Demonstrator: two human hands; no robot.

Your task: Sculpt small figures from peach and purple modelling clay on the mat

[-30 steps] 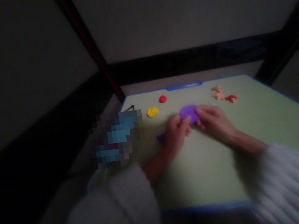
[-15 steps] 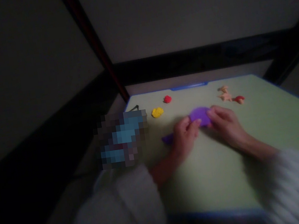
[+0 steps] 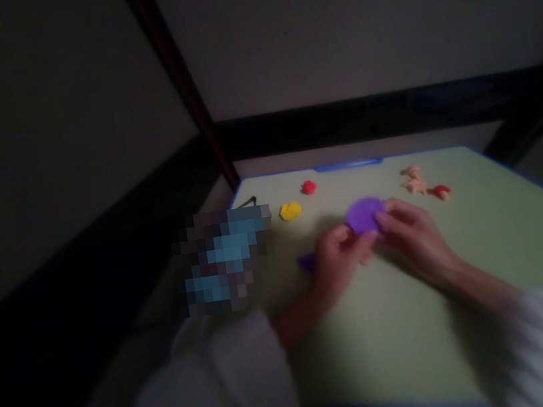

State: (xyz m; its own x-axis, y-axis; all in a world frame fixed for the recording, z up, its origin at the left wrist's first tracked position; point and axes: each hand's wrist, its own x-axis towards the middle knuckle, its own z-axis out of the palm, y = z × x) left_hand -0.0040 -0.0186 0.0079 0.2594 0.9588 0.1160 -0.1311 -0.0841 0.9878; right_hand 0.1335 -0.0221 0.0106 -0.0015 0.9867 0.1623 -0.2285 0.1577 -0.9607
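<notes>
Between my two hands is a flat, round purple piece (image 3: 365,216) that looks like modelling clay, raised a little over the table. My left hand (image 3: 340,258) pinches its lower left edge, with the thumb on its near face. At its right edge, my right hand (image 3: 413,232) grips it between thumb and fingers. A second purple piece (image 3: 306,262) lies on the table just left of my left hand, partly hidden by that hand.
The pale green table (image 3: 372,344) has a blue rim. A yellow lump (image 3: 290,211) and a red lump (image 3: 308,187) lie toward the back left. Peach-coloured shapes (image 3: 416,186) and a red-topped piece (image 3: 441,192) lie at the back right. A blurred-out blue object (image 3: 227,250) is at the left edge.
The view has tilted, so everything sits slightly lower. The purple disc faces me more fully, and my left thumb has shifted right along its lower edge.
</notes>
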